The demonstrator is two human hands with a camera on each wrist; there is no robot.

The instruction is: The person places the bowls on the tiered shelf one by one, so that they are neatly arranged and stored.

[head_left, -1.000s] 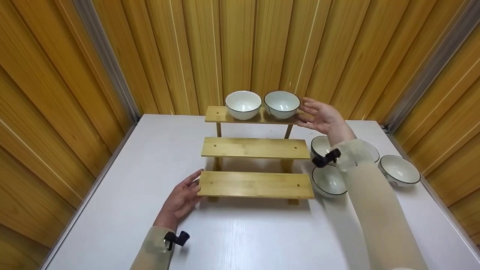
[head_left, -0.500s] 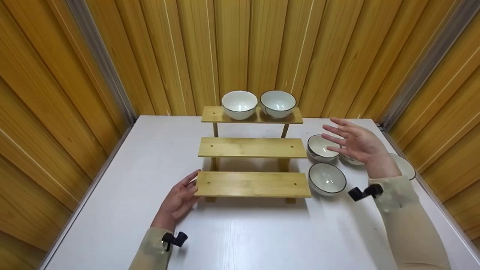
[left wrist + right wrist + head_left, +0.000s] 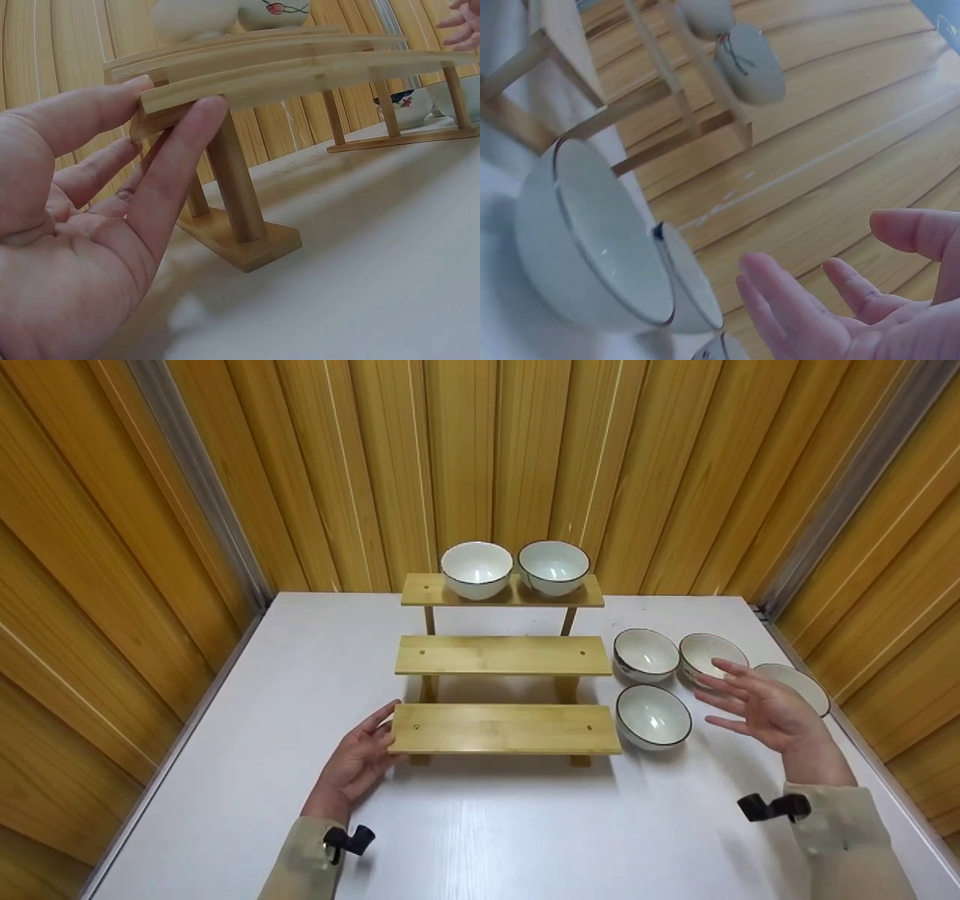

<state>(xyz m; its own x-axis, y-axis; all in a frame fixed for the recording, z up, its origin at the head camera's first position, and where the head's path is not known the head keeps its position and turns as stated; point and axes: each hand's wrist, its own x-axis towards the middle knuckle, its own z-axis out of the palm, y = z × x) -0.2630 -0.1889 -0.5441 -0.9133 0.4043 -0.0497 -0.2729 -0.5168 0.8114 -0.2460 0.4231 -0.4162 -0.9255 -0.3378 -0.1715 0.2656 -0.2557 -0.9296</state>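
A three-tier wooden shelf rack [image 3: 502,729] stands on the white table. At the left end of its lowest tier, my left hand [image 3: 360,765] grips the board; the left wrist view shows thumb and fingers about the board's corner [image 3: 180,97]. Two white bowls, a left one [image 3: 477,571] and a right one [image 3: 554,568], sit side by side on the top tier. My right hand [image 3: 772,711] holds nothing, its fingers spread above the table, and overlaps the front edge of a dark-rimmed bowl [image 3: 709,651] in the head view.
Right of the rack are more bowls: one near the middle tier [image 3: 646,654], one by the lowest tier [image 3: 654,718], and one at the far right [image 3: 796,687], partly behind my hand. Wood-grain panels [image 3: 465,450] enclose the table [image 3: 225,780] at the back and sides.
My right hand has drawn away from the right bowl on the top tier, moving right and toward me over the bowls on the table. My left hand stays at the rack.
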